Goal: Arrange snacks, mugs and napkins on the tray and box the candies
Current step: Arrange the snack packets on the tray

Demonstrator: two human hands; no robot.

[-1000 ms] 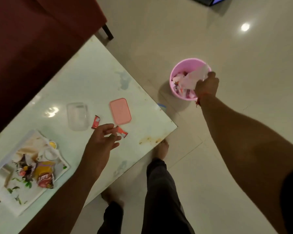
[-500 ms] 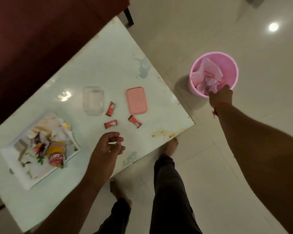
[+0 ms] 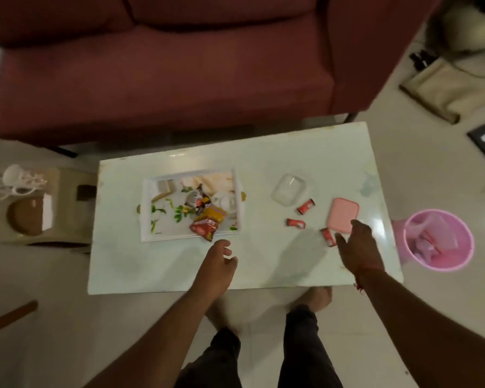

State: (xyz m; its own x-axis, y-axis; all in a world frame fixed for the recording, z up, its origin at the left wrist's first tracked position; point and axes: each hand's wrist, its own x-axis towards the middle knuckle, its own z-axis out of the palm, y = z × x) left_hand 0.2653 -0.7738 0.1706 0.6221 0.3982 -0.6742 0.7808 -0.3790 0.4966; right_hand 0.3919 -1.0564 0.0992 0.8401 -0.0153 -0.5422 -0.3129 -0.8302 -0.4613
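Observation:
A white floral tray [image 3: 147, 208] lies on the pale table [image 3: 263, 270] and holds snack packets [image 3: 206, 221], a white mug [image 3: 224, 201] and a napkin. Right of it stand a clear box [image 3: 287, 189] and its pink lid [image 3: 343, 215]. Three red candies lie loose: one [image 3: 305, 206] by the box, one [image 3: 295, 223] in front, one [image 3: 328, 236] near the lid. My right hand [image 3: 357, 246] hovers open, fingers spread, beside that last candy and the lid's near corner. My left hand [image 3: 217, 264] is open and empty just below the tray.
A pink bin [image 3: 438, 240] with crumpled paper stands on the floor right of the table. A dark red sofa [image 3: 179, 65] sits behind. A beige stool [image 3: 39, 208] with white mugs [image 3: 11, 180] is at the left. My feet are under the near table edge.
My right hand has left the pink bin and come back over the table near the lid and candy, empty. The view has swung back to face the table squarely.

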